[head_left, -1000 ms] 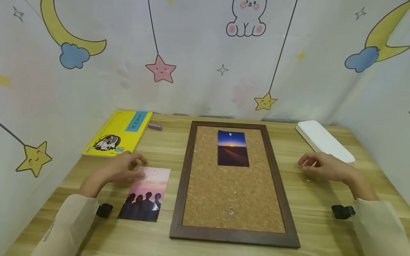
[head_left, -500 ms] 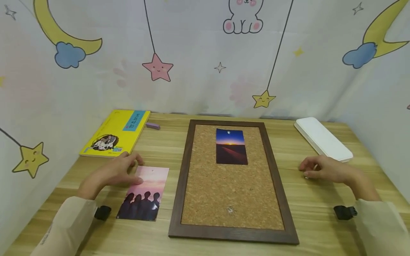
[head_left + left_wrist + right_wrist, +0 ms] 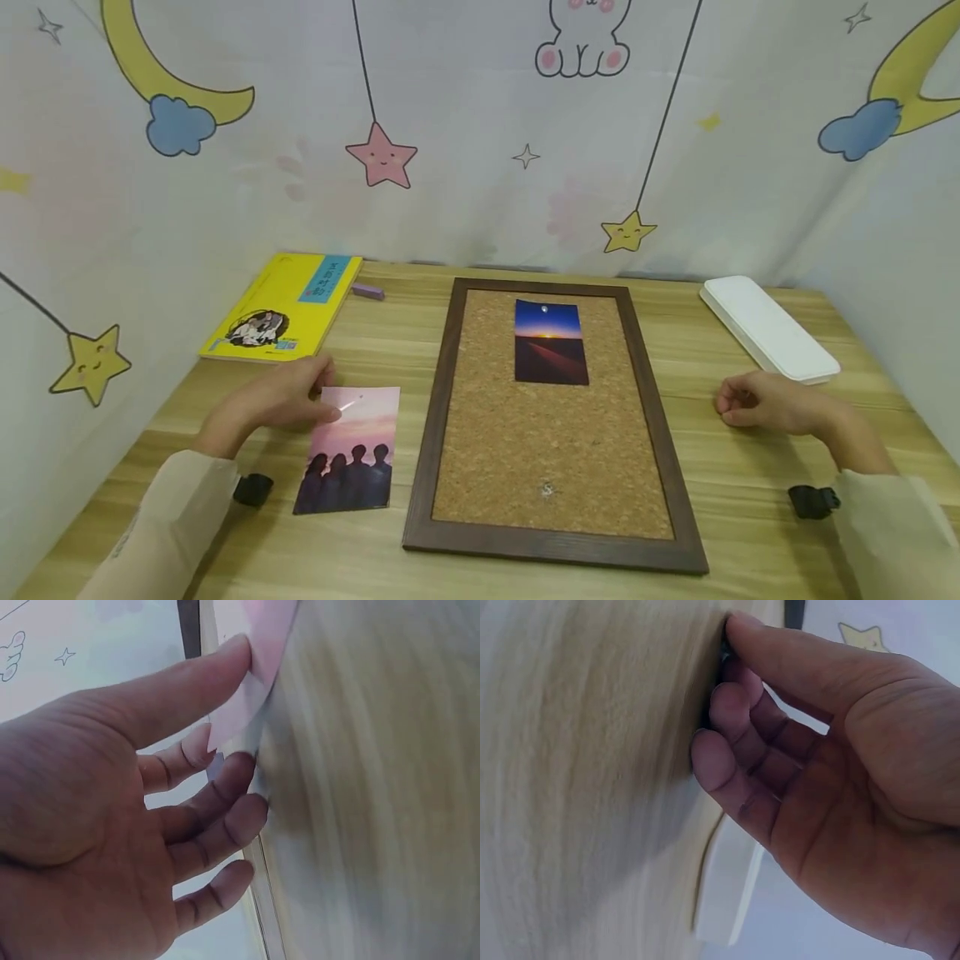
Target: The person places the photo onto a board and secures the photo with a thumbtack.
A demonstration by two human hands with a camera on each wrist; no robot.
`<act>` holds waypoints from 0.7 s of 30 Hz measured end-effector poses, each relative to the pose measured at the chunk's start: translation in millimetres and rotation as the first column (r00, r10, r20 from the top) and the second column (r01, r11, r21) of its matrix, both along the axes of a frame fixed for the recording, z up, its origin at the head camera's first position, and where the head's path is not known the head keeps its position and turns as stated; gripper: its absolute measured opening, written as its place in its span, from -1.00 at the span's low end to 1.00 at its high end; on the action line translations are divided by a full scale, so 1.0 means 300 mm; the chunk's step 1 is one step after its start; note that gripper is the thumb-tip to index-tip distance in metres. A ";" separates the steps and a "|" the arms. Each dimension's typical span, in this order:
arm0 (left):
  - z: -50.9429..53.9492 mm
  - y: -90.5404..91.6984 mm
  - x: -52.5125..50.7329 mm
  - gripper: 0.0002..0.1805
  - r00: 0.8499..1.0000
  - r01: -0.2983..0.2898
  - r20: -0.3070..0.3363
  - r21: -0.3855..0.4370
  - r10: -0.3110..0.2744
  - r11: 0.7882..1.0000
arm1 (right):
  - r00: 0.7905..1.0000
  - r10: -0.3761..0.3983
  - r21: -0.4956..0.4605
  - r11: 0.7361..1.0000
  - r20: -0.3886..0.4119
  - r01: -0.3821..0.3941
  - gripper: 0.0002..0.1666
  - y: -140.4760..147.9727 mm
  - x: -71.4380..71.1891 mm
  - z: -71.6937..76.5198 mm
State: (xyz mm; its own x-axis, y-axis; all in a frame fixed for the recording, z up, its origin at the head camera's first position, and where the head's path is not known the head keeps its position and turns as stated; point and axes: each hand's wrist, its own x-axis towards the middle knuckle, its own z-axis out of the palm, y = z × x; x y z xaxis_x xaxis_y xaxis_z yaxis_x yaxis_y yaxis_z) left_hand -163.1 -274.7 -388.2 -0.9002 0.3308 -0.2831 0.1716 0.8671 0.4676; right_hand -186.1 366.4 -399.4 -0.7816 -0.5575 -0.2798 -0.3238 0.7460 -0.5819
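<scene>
My left hand (image 3: 281, 396) pinches the upper left corner of a pink sunset photo (image 3: 352, 454) with several dark figures on it. In the left wrist view the thumb (image 3: 232, 660) lies on the photo's face, and the photo (image 3: 259, 645) bends up from the table. My right hand (image 3: 776, 406) is low over the table, right of the corkboard (image 3: 551, 433), its thumb and index finger pinching a small clear push pin (image 3: 725, 649), mostly hidden by the fingertips. A second photo (image 3: 551, 346), a road at sunset, is pinned on the upper corkboard. Another clear push pin (image 3: 547, 490) sits low on the cork.
A yellow book (image 3: 277, 308) lies at the back left, with a small purple block (image 3: 368, 292) beside it. At the back right is a white case (image 3: 772, 329). A printed curtain (image 3: 465, 200) closes off the table's far side.
The small pin lying on the table has gone between my right thumb and index finger. My left fingers have closed on the photo's corner, and the photo has turned slightly.
</scene>
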 end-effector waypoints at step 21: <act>0.107 -0.016 -0.039 -0.81 0.979 0.179 0.044 0.259 -0.197 0.949 | 0.999 -0.046 -0.004 0.999 0.021 0.046 -0.86 -0.038 -0.035 0.043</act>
State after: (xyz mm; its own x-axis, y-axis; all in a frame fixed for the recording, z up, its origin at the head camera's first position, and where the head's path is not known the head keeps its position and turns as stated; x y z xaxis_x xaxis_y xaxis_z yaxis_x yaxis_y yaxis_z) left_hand -174.8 -279.7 -356.1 -0.7963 0.5607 -0.2268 0.2801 0.6742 0.6833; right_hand -196.7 355.1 -386.4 -0.8008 -0.5219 -0.2939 -0.2768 0.7576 -0.5912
